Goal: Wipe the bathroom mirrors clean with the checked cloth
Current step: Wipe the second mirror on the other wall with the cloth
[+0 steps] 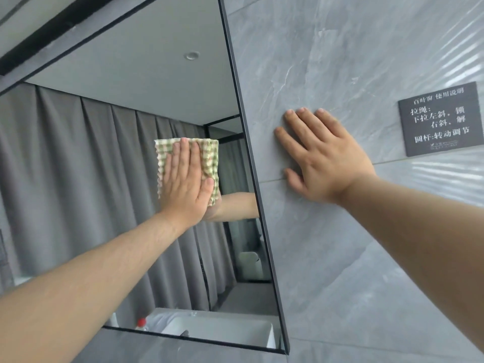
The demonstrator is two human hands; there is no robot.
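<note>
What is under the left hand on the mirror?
The checked cloth, pressed flat against the mirror by the left hand. Its top and right edges show; the part beneath the palm and fingers is covered.

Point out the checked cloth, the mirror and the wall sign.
checked cloth (209, 155): head view, on its right half beside the fingers.
mirror (125, 74): head view, on the upper glass.
wall sign (440, 119): head view, on its dark face.
</note>
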